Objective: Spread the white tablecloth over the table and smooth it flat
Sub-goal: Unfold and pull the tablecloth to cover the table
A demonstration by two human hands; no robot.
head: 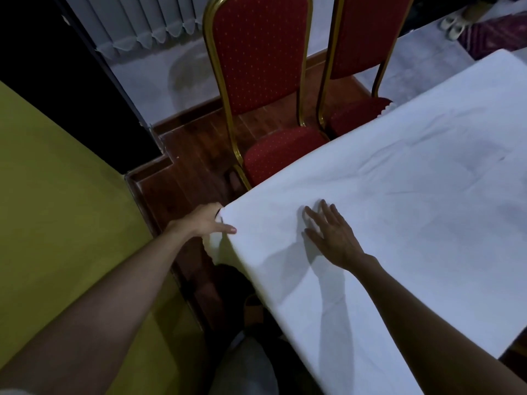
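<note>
— What do you see at the counter corner?
— I see my left hand (209, 220) gripping the white tablecloth (399, 201) there; my right hand (330, 235) lies flat on it nearby.
— Beyond the cloth?
— Two red chairs (262, 67).

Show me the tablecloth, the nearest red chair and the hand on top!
tablecloth (399, 195), head view, wrinkled top surface
nearest red chair (261, 52), head view, middle of backrest
right hand (333, 235), head view, back of hand

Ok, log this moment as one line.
left hand: grips corner of tablecloth | right hand: flat, pressing cloth | creases remain | two red chairs beside table
</note>
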